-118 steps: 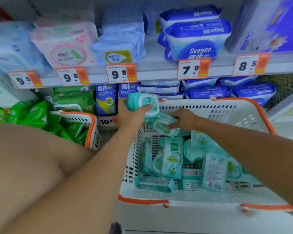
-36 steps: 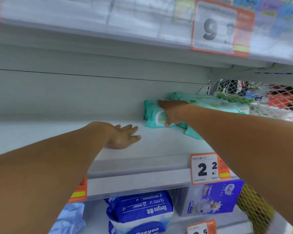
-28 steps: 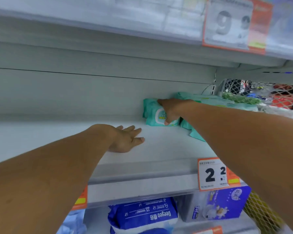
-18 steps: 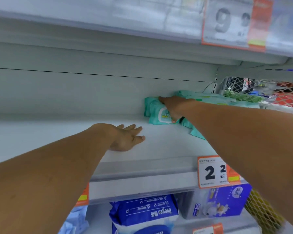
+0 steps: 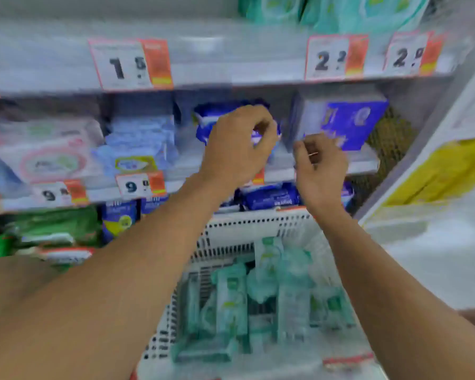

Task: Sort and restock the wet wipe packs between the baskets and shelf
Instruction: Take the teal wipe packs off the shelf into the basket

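The view is blurred by motion. A white basket (image 5: 258,223) with orange trim stands below me, holding several teal wet wipe packs (image 5: 231,300). More teal packs (image 5: 337,9) lie on the upper shelf (image 5: 231,61) at the top right. My left hand (image 5: 239,146) and my right hand (image 5: 321,165) hang in mid-air above the basket's far rim, in front of the middle shelf. Both have the fingers loosely curled with no pack in them.
Blue wipe packs (image 5: 269,196) and a purple box (image 5: 348,122) fill the shelves behind my hands. Pink and pale blue packs (image 5: 47,152) sit at the left, green packs (image 5: 58,229) and a second basket (image 5: 66,253) lower left. A white and yellow panel (image 5: 436,171) rises at the right.
Both hands have come off the upper shelf and dropped down over the basket. The teal pack stayed on the shelf. The view has swung downward.
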Demonstrator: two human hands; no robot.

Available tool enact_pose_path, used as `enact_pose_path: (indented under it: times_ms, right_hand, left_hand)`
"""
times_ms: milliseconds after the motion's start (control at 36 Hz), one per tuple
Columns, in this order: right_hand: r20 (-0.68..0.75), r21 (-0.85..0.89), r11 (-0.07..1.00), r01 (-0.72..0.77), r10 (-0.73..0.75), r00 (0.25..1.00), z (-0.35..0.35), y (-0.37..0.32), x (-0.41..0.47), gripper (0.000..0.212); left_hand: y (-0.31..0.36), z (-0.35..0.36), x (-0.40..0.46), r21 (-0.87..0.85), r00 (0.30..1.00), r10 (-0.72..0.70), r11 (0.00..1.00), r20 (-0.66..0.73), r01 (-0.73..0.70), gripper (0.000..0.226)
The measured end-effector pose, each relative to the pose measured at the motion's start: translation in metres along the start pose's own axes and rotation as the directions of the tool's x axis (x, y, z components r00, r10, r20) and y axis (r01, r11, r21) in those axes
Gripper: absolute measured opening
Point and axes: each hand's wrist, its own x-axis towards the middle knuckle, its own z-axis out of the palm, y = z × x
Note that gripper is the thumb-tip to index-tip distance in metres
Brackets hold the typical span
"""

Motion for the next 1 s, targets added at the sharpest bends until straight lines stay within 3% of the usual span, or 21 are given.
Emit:
enact_pose_path:
  times_ms: [83,139,194,250,306,361,444,500,556,583,639,694,778,833,861,889,917,944,972,1000]
  right_hand:
    - [0.258,-0.212,0.962,-0.173,0.226,0.939,0.01,0.056,-0.073,0.019]
    - [0.484,-0.437,0.891,-0.124,0.349,0.802,0.007,0.079,-0.101,0.04]
    - [0.611,-0.637,0.771,0.031,0.479,0.63,-0.004,0.099,-0.121,0.074]
    - [0.586,-0.725,0.689,0.01,0.609,0.535,-0.013,0.118,-0.14,0.097]
    - [0.461,-0.758,0.621,-0.199,0.726,0.509,-0.016,0.129,-0.152,0.111]
    - [0.382,-0.728,0.568,-0.383,0.801,0.461,-0.009,0.135,-0.161,0.125]
    - [0.404,-0.742,0.539,-0.397,0.834,0.377,0.011,0.133,-0.17,0.131]
    - [0.38,-0.776,0.517,-0.362,0.841,0.385,0.028,0.131,-0.176,0.124]
    - [0.344,-0.788,0.497,-0.365,0.845,0.409,0.042,0.132,-0.181,0.11]
    - [0.334,-0.774,0.493,-0.397,0.851,0.406,0.046,0.133,-0.181,0.101]
    - [0.339,-0.679,0.494,-0.543,0.867,0.365,0.055,0.135,-0.178,0.064]
    - [0.371,-0.476,0.41,-0.778,0.896,0.245,0.06,0.13,-0.171,0.032]
    - [0.65,-0.254,0.195,-0.947,0.759,-0.018,0.058,0.113,-0.167,0.021]
    - [0.828,-0.257,0.179,-0.95,0.548,-0.12,0.054,0.102,-0.168,0.019]
    - [0.869,-0.282,0.23,-0.931,0.473,-0.146,0.054,0.098,-0.168,0.021]
    - [0.88,-0.316,0.318,-0.894,0.451,-0.15,0.055,0.096,-0.167,0.024]
    - [0.863,-0.356,0.44,-0.824,0.493,-0.11,0.058,0.098,-0.166,0.029]
    - [0.819,-0.419,0.586,-0.693,0.574,-0.01,0.06,0.103,-0.164,0.034]
    - [0.761,-0.517,0.717,-0.467,0.635,0.132,0.059,0.111,-0.16,0.037]
    - [0.725,-0.616,0.767,-0.18,0.641,0.251,0.056,0.122,-0.156,0.042]
  left_hand:
    - [-0.037,0.028,-0.088,0.069,0.947,-0.189,0.982,0.258,0.177,0.012]
    - [-0.051,0.035,-0.124,0.112,0.792,-0.362,0.928,0.491,0.354,0.024]
    - [-0.054,0.041,-0.154,0.237,0.559,-0.484,0.857,0.674,0.457,0.042]
    - [-0.058,0.045,-0.184,0.367,0.361,-0.545,0.811,0.756,0.456,0.053]
    - [-0.064,0.047,-0.206,0.469,0.202,-0.589,0.771,0.783,0.431,0.065]
    - [-0.068,0.048,-0.217,0.53,0.1,-0.617,0.738,0.781,0.417,0.073]
    - [-0.069,0.051,-0.214,0.546,0.091,-0.623,0.739,0.777,0.395,0.065]
    - [-0.071,0.054,-0.205,0.525,0.128,-0.624,0.736,0.771,0.427,0.049]
    - [-0.074,0.058,-0.2,0.506,0.157,-0.649,0.702,0.745,0.5,0.019]
    - [-0.074,0.06,-0.198,0.503,0.165,-0.675,0.67,0.719,0.546,0.015]
    - [-0.078,0.06,-0.199,0.486,0.1,-0.726,0.549,0.68,0.68,0.037]
    - [-0.083,0.058,-0.202,0.415,-0.018,-0.783,0.31,0.622,0.855,0.064]
    - [-0.088,0.052,-0.205,0.242,-0.125,-0.775,0.036,0.619,0.97,0.075]
    - [-0.095,0.051,-0.205,0.109,-0.138,-0.743,-0.088,0.655,0.99,0.069]
    - [-0.1,0.052,-0.206,0.021,-0.113,-0.735,-0.133,0.669,0.991,0.062]
    - [-0.104,0.054,-0.206,-0.045,-0.079,-0.751,-0.143,0.655,0.989,0.054]
    - [-0.108,0.054,-0.207,-0.071,-0.055,-0.791,-0.124,0.61,0.99,0.049]
    - [-0.112,0.054,-0.208,-0.068,-0.036,-0.838,-0.087,0.544,0.994,0.045]
    - [-0.116,0.055,-0.21,-0.044,-0.017,-0.88,-0.043,0.475,0.998,0.045]
    - [-0.119,0.057,-0.212,-0.021,-0.001,-0.901,-0.012,0.433,1.0,0.045]
